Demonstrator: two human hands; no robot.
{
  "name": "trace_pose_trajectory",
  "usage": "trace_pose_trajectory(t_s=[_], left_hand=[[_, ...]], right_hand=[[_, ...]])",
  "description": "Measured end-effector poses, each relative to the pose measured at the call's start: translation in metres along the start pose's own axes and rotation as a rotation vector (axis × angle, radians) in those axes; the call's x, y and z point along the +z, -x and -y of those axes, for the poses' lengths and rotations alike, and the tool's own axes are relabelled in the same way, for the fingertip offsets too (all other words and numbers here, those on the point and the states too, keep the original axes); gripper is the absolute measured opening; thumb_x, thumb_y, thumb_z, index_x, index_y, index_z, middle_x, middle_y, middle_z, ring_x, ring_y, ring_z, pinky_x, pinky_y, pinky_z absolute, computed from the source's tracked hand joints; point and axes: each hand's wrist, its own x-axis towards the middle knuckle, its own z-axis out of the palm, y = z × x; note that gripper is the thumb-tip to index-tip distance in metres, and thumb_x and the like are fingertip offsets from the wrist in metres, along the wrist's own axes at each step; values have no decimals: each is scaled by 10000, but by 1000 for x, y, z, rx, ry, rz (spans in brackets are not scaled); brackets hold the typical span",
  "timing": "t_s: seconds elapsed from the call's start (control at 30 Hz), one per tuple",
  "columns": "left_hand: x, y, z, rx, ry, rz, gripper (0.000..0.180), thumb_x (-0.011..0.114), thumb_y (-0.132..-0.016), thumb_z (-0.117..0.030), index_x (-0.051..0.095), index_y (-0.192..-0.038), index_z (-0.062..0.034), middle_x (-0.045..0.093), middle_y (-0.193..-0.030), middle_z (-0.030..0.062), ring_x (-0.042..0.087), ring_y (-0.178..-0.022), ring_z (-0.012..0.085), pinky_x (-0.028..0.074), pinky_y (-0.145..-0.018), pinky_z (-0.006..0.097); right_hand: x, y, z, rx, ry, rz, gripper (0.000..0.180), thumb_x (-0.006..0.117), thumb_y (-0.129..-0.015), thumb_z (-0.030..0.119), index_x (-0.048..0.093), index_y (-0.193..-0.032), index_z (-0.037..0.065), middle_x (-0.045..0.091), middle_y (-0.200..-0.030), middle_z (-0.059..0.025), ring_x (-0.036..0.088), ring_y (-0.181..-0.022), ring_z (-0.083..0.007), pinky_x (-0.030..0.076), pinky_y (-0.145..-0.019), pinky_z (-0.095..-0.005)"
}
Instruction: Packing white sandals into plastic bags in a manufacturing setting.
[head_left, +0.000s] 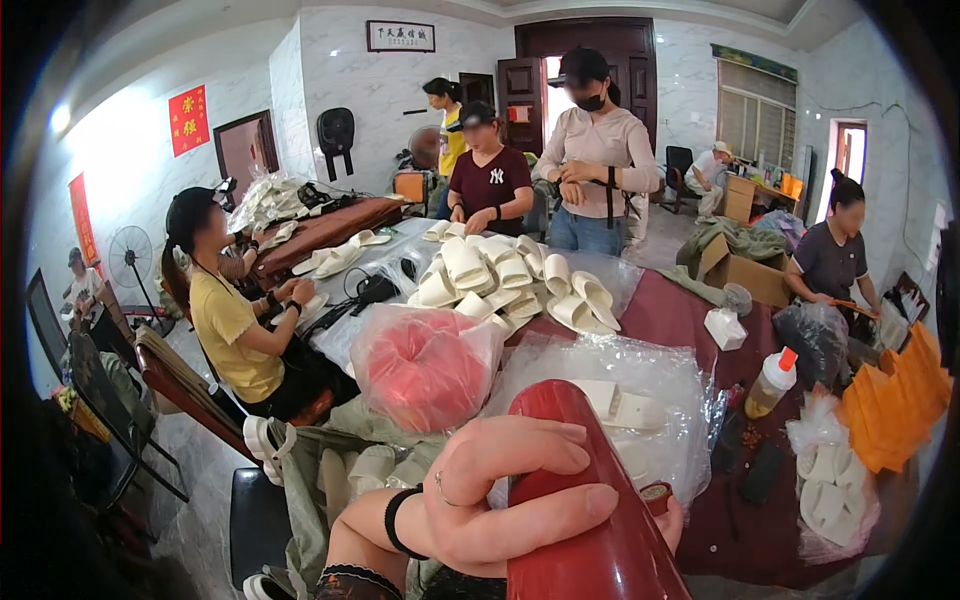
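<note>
Head view: glossy red cylinder [618,548] in the left hand [468,522]

Dark red and smooth, the cylinder leans in the near foreground, its upper end toward the maroon-covered table [662,328]. The left hand's fingers wrap it. The right hand [673,524] is mostly hidden behind it, beside a small round red piece [656,493]; its grip cannot be told. Beyond lie clear plastic [683,400] and heaped cream slippers [465,262].

The left hand [480,495] grips a glossy red cylinder [605,550].

The maroon-topped table [660,310] bears heaped cream slippers [490,270], clear plastic [530,370], a white box [726,330] and a bottle [769,388]
</note>
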Motion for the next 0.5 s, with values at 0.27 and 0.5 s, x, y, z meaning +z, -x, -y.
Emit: trace_pose_trajectory(t_s=[0.27, 0.5], left_hand=[[-10, -18, 2, 109, -26, 61, 384, 823, -695, -109, 744, -1070, -87, 602, -1089, 126, 670, -950, 282, 564, -794, 352], [-14, -32, -3, 192, -80, 39, 341, 789, -714, -79, 746, -1051, -109, 599, -1097, 141, 654, -985, 303, 577, -809, 355]], right_hand=[[-4, -1, -4, -26, 43, -59, 403, 569, -952, 433, 587, -1241, 153, 673, -1092, -75, 656, -951, -269, 503, -729, -389], [-12, -10, -7, 15, -10, 11, 405, 540, -981, 401, 556, -1286, 136, 654, -1140, -85, 641, -982, -263, 497, -774, -392]])
